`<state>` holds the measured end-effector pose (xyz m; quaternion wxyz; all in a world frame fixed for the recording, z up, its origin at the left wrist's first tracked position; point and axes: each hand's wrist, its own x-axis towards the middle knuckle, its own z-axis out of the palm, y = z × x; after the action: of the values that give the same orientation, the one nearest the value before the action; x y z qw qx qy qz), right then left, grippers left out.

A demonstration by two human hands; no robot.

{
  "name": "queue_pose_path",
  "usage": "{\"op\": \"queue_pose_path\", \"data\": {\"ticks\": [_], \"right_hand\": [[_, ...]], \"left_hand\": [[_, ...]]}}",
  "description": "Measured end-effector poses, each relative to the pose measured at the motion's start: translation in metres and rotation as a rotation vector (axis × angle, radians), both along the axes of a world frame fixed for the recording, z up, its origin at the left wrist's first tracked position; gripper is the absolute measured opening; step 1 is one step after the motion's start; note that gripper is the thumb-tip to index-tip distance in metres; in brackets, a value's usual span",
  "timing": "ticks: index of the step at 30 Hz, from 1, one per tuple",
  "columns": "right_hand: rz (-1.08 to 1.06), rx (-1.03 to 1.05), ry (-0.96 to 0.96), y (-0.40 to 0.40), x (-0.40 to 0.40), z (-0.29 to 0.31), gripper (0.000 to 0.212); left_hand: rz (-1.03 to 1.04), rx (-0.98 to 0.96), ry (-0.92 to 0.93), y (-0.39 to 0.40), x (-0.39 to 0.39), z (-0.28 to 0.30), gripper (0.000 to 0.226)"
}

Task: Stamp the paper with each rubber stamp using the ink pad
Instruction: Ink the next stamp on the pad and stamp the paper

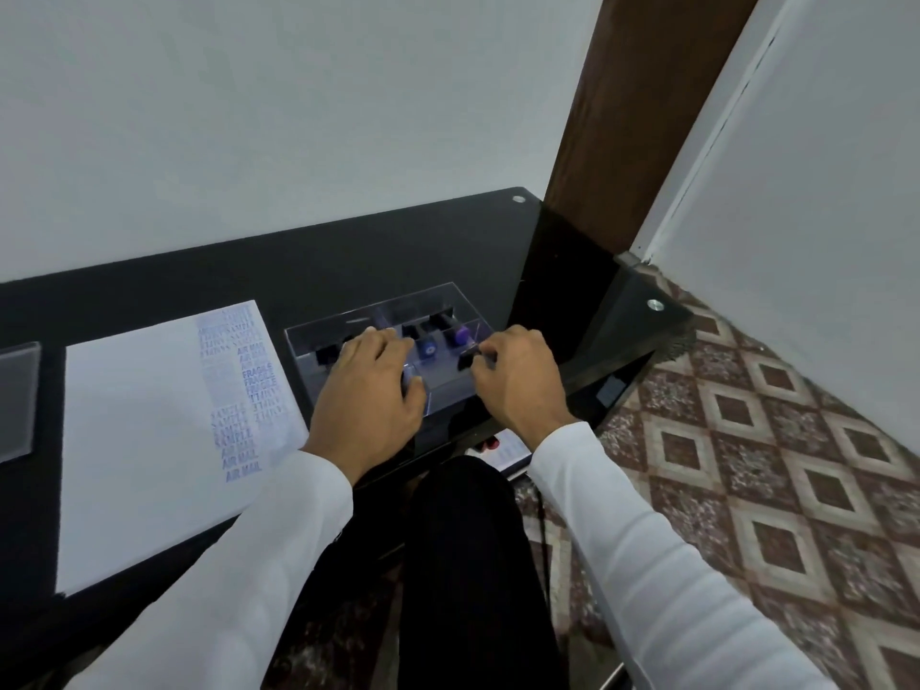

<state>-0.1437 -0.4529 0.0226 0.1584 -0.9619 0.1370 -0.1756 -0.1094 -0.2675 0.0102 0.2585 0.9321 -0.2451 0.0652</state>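
A black glass counter (348, 261) runs along a pale wall, its right end cut off at an angled corner beside a brown wooden post (622, 122). Past that corner the patterned tile floor (747, 415) lies open to the right.

The sheet of paper (149, 420) lies on the counter's left half, its near corners reaching to the front edge. Down its right margin run columns of blue-violet prints reading SAMPLE, AIR MAIL and FRAGILE; the rest of the sheet is blank white. Just left of it, a clear plastic piece (17, 400) sits at the frame's edge.

Right of the paper, just beside its right edge, stands a clear plastic box (423, 301) holding the rubber stamps (460, 336), dark-bodied with blue and purple tops showing through the clear walls. The box sits close to the counter's front edge and near its angled right corner.

The left hand (368, 395) lies over the near left part of the box, fingers curled down onto its top; whether it grips anything beneath is hidden. The right hand (517, 376) is at the box's right near corner, fingers curled and pinching at the clear edge there. Both arms wear white sleeves (647, 540). No ink pad can be made out clearly.
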Motion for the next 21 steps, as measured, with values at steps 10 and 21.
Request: {"op": "queue_pose_path", "data": {"ticks": [10, 21], "right_hand": [[0.088, -0.201, 0.070, -0.001, 0.007, 0.002, 0.022], [0.077, -0.184, 0.343, 0.011, 0.018, 0.001, 0.031]], "left_hand": [[0.008, 0.023, 0.009, -0.007, 0.002, -0.006, 0.045], [0.007, 0.045, -0.019, -0.006, 0.004, -0.013, 0.047]]}}
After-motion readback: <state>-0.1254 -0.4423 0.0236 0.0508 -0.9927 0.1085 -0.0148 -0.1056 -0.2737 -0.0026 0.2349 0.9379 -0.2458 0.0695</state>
